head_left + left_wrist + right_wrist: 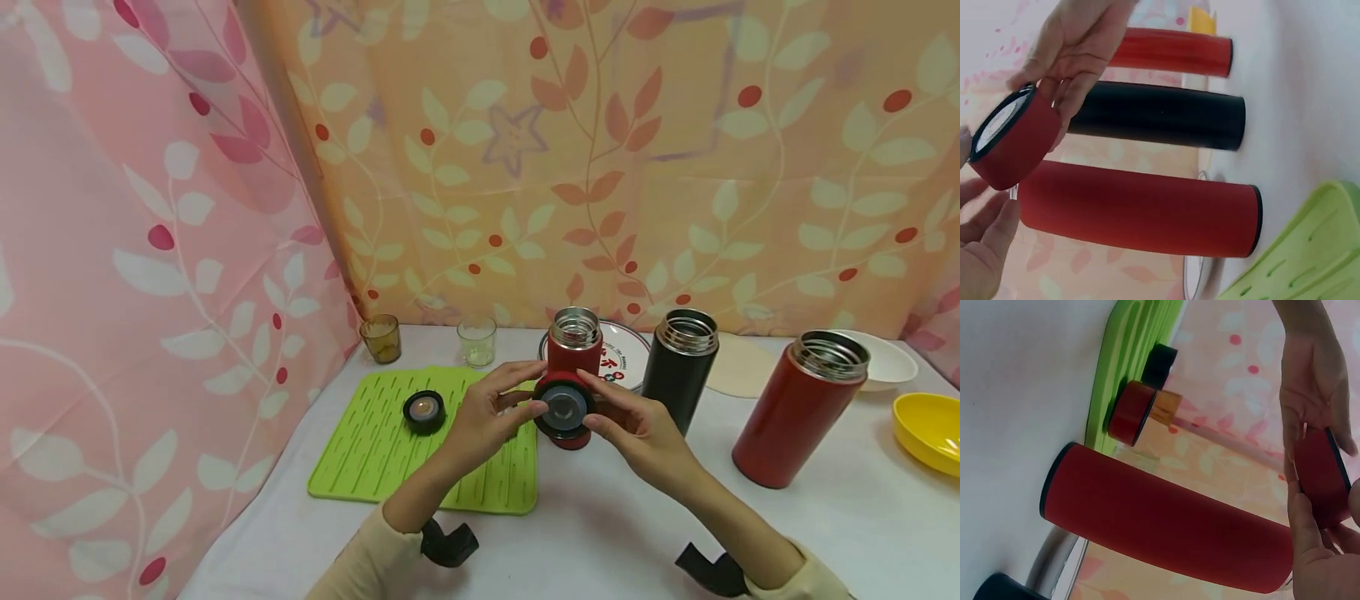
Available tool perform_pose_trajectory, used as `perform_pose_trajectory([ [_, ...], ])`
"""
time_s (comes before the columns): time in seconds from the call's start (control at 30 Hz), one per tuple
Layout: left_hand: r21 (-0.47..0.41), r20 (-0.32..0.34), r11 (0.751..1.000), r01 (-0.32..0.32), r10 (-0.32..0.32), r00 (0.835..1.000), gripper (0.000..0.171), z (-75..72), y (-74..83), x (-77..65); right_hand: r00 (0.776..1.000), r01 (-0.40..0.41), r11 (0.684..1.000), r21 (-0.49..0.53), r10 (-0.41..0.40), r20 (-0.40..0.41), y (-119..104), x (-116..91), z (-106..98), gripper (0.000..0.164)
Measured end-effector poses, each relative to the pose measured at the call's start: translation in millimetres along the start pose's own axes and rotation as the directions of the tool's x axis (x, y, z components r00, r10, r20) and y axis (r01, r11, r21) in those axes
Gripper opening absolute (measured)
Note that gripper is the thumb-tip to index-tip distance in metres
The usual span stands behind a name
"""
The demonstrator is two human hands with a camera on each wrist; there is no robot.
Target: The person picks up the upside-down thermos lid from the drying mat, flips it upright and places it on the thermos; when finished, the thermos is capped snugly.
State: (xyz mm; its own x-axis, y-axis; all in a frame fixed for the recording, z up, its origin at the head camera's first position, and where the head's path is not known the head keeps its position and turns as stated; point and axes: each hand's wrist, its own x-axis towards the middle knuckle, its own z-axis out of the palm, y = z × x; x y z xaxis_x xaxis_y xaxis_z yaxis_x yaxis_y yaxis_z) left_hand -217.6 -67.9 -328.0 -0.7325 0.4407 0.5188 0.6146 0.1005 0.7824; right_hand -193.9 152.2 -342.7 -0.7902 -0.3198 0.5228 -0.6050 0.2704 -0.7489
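Observation:
Up in front of the flasks, both hands hold a red flask lid (564,408) by its edge, its dark ringed underside turned toward the head camera. My left hand (491,410) pinches it from the left side and my right hand (637,423) from the right. The red outer wall of this lid (1021,140) shows in the left wrist view. Right behind it stands an uncapped red flask (576,354) with a steel mouth. An uncapped black flask (681,371) and another uncapped red flask (798,408) stand to the right.
A green drying mat (360,454) lies at left, bearing a black lid (423,412); another red lid (1132,412) shows on it in the right wrist view. Behind are an amber glass (381,340), a clear glass (477,342) and a plate (633,354). A yellow bowl (930,433) sits far right.

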Motion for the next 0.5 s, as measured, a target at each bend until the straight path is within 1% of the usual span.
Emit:
perform_pose_trajectory([
  [0.07, -0.062, 0.012, 0.994, 0.092, -0.092, 0.996, 0.042, -1.6, -0.6, 0.6, 0.999, 0.032, 0.999, 0.004, -0.032, -0.017, 0, 0, 1, 0.054],
  [0.13, -0.087, 0.026, 0.982, 0.169, -0.167, 0.986, 0.038, -2.7, -0.2, 0.9, 0.997, 0.069, 0.998, 0.001, -0.069, -0.042, 0, 0, 1, 0.056],
  [0.2, -0.085, 0.032, 0.973, 0.216, -0.214, 0.976, 0.037, -3.2, 1.1, 1.3, 0.993, 0.098, 0.995, -0.009, -0.098, -0.068, -1, 0, 1, 0.058],
  [0.23, -0.093, 0.033, 0.970, 0.226, -0.223, 0.974, 0.037, -3.0, 2.4, 1.5, 0.991, 0.109, 0.994, -0.007, -0.109, -0.074, -1, 0, 2, 0.058],
  [0.27, -0.104, 0.033, 0.968, 0.227, -0.225, 0.974, 0.037, -2.8, 4.1, 1.6, 0.990, 0.118, 0.993, -0.004, -0.118, -0.077, -1, 0, 2, 0.059],
  [0.33, -0.115, 0.023, 0.971, 0.208, -0.206, 0.978, 0.037, -2.0, 7.8, 1.7, 0.988, 0.133, 0.991, 0.009, -0.132, -0.075, -1, 0, 2, 0.059],
  [0.4, -0.119, 0.007, 0.981, 0.154, -0.154, 0.988, 0.037, -1.1, 11.9, 1.0, 0.989, 0.138, 0.990, 0.023, -0.137, -0.060, -1, 0, 2, 0.059],
  [0.5, -0.106, -0.027, 0.992, 0.069, -0.072, 0.997, 0.037, 0.7, 9.2, 0.7, 0.990, 0.135, 0.990, 0.046, -0.133, -0.040, 0, 1, 2, 0.059],
])
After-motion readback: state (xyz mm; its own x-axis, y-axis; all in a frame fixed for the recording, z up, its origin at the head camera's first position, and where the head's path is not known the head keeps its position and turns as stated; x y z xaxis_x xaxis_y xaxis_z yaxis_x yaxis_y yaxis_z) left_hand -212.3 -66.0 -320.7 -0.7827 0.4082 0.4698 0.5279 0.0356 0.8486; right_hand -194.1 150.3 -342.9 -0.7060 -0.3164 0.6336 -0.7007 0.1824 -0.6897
